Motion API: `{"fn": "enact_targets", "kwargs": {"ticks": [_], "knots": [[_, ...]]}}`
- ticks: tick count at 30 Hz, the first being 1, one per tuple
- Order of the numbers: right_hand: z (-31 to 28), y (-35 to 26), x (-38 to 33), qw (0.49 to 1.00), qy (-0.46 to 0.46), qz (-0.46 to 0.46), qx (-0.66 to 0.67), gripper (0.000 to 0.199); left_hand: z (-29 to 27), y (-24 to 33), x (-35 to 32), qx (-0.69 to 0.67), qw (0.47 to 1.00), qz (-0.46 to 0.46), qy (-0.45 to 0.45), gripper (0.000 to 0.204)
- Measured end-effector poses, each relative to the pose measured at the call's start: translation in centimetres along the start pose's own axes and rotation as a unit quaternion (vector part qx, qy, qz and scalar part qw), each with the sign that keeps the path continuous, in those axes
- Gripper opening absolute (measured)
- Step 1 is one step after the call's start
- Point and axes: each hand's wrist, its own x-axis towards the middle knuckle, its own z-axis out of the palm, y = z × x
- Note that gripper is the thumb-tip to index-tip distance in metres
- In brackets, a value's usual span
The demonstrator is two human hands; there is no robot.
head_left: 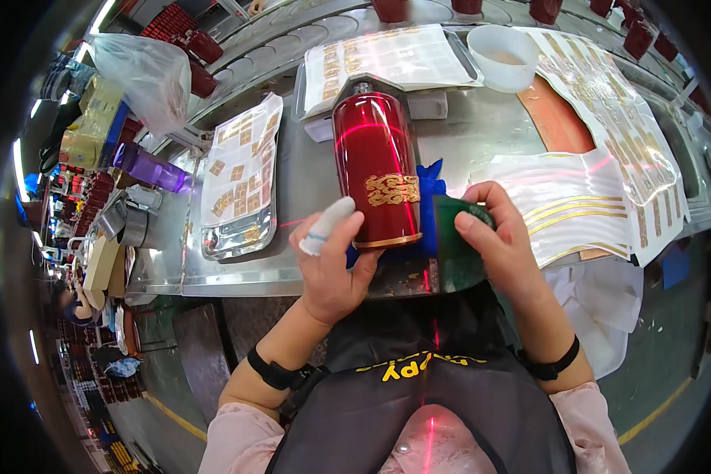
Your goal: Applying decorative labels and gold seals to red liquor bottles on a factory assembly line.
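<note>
A glossy dark red bottle (371, 150) lies in front of me, base toward me, with a gold scroll-shaped decal (393, 189) on its right side and a gold rim at the base. My left hand (332, 253) grips it near the base, thumb at the bottom edge; a white finger cot (329, 227) covers one finger. Between the thumb and fingers of my right hand (502, 237) is a flat dark green scraper (458, 257), its straight edge facing the bottle. Blue material (430, 197) shows beneath and beside the bottle, partly hidden by it.
A metal tray (268, 225) with gold decal sheets stands at left; another decal sheet (387, 55) lies behind the bottle. Far right are a white tub (504, 75) and more decal sheets (561, 205). A purple bottle (152, 167) stands at the left. Red bottles (545, 9) line the back.
</note>
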Motion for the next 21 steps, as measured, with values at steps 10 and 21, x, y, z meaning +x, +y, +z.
{"fn": "enact_targets", "kwargs": {"ticks": [10, 21], "knots": [[0.5, 1.4, -0.1, 0.996, -0.025, 0.003, -0.08, 0.023, -1.3, 0.1, 2.0, 0.09, 0.961, 0.255, -0.05, 0.035], [2.2, 0.1, -0.1, 0.987, 0.058, -0.048, -0.14, 0.022, -0.4, 0.8, 2.0, 0.014, 0.997, 0.075, -0.013, 0.059]]}}
